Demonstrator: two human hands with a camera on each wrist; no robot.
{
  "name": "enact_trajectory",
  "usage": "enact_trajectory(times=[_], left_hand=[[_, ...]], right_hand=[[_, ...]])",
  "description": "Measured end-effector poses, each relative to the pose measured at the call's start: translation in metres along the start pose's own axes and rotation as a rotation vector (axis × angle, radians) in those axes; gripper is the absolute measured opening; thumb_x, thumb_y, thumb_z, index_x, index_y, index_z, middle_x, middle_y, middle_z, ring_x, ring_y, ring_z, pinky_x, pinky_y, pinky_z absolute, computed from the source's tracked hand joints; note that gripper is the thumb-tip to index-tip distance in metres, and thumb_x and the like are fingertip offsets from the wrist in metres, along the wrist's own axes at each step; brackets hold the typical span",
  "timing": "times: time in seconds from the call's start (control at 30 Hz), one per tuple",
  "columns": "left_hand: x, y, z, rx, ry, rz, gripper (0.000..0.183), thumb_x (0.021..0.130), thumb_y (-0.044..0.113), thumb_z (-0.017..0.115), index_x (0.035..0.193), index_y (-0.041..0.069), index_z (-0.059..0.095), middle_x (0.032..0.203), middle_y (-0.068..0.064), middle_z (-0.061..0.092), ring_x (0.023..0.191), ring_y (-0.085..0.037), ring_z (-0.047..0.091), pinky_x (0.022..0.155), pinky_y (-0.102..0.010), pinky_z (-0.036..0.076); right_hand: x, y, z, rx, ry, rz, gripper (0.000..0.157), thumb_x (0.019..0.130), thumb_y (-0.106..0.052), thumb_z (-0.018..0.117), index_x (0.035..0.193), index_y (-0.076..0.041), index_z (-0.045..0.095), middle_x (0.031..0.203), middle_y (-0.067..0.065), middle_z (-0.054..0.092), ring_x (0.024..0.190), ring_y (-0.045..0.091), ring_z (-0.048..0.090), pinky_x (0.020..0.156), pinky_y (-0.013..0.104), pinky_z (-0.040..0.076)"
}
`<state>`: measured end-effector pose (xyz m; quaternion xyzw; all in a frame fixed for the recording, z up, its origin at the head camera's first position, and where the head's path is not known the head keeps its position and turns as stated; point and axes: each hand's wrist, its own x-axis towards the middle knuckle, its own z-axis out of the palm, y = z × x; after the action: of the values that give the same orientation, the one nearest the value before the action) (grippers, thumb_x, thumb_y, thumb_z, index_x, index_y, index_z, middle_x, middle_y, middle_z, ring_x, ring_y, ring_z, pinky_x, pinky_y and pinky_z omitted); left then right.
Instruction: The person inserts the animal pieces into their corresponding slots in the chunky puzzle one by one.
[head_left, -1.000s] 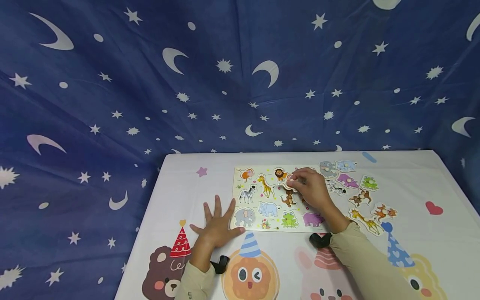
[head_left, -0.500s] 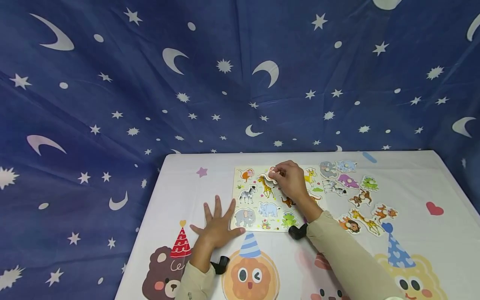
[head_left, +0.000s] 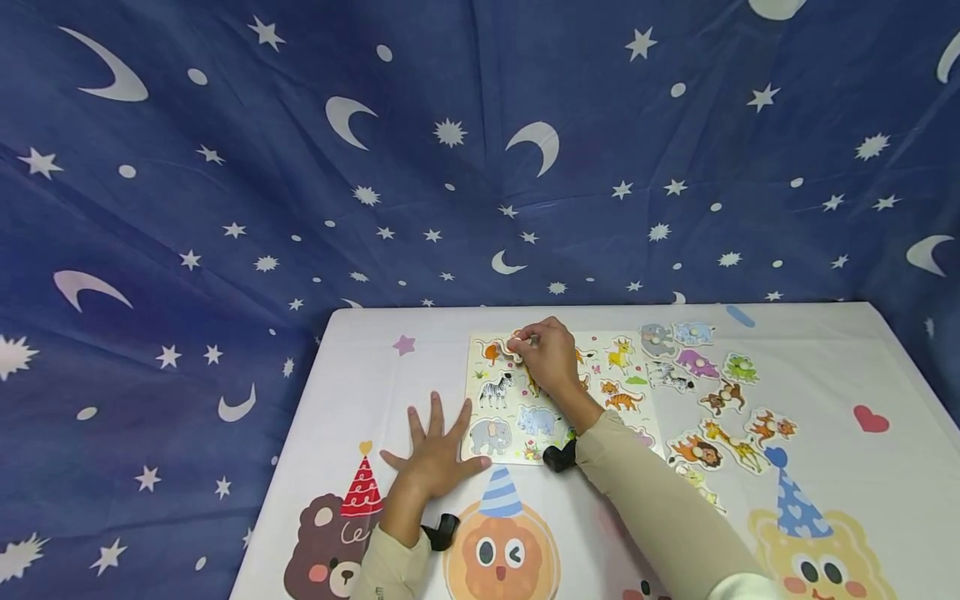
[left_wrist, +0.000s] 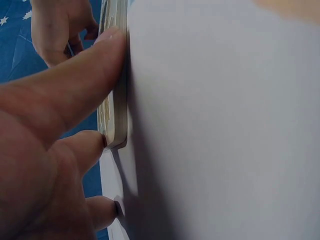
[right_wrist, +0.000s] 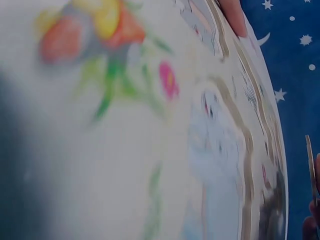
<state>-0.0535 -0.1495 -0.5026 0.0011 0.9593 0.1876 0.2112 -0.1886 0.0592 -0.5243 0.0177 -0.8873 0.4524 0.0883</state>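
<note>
My right hand [head_left: 549,354] pinches a thin puzzle piece [head_left: 516,343] over the upper left part of the animal puzzle board [head_left: 474,400]. Its print is small and partly covered by the fingers; it looks like a monkey. In the right wrist view, the piece's edge [right_wrist: 311,165] stands up from the board, apart from its surface. My left hand [head_left: 435,457] lies with fingers spread at the board's lower left corner. Its thumb [left_wrist: 95,70] touches the board's side in the left wrist view, and another fingertip meets the corner.
Right of the board lie several loose animal pieces, among them an elephant [head_left: 657,339], a hippo [head_left: 697,363], a frog [head_left: 741,367], a giraffe [head_left: 733,446] and a lion [head_left: 696,451]. A yellow piece [head_left: 699,483] lies near the right forearm. A starry blue cloth [head_left: 420,200] hangs behind the table.
My right hand has moved left across the board with the puzzle piece. Its forearm has uncovered the loose lion and the yellow piece. The left hand has stayed in place.
</note>
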Motion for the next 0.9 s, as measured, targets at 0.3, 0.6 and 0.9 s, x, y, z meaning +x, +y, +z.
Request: enact_trajectory(times=[0.3,0.6,0.9], left_hand=[[-0.002,0.0,-0.002,-0.001,-0.012,-0.003,0.093,0.085,0.065,0.069,0.162,0.041,0.022,0.173,-0.012,-0.009,0.154,-0.053,-0.014,0.089,-0.098,-0.002],[-0.002,0.0,-0.002,0.001,0.003,0.01,0.093,0.086,0.065,0.069,0.162,0.039,0.023,0.173,-0.014,-0.008,0.154,-0.054,-0.012,0.088,-0.098,-0.001],[-0.001,0.001,-0.003,-0.009,0.003,0.009,0.093,0.086,0.065,0.069,0.163,0.039,0.023,0.173,-0.014,-0.007,0.153,-0.055,-0.012,0.088,-0.098,-0.001]], right_hand=[[0.002,-0.011,0.023,-0.03,-0.017,0.009,0.023,0.088,-0.036,0.081,0.092,-0.014,0.075,0.103,0.006,0.064,0.104,0.028,0.057,0.09,0.05,0.043],[0.0,-0.009,0.038,-0.097,0.024,0.009,0.023,0.085,-0.038,0.083,0.089,-0.017,0.076,0.109,0.004,0.069,0.115,0.029,0.057,0.096,0.056,0.036],[-0.002,-0.01,0.04,-0.109,0.013,0.064,0.024,0.086,-0.039,0.082,0.086,-0.017,0.074,0.118,0.003,0.065,0.122,0.03,0.051,0.102,0.053,0.035]])
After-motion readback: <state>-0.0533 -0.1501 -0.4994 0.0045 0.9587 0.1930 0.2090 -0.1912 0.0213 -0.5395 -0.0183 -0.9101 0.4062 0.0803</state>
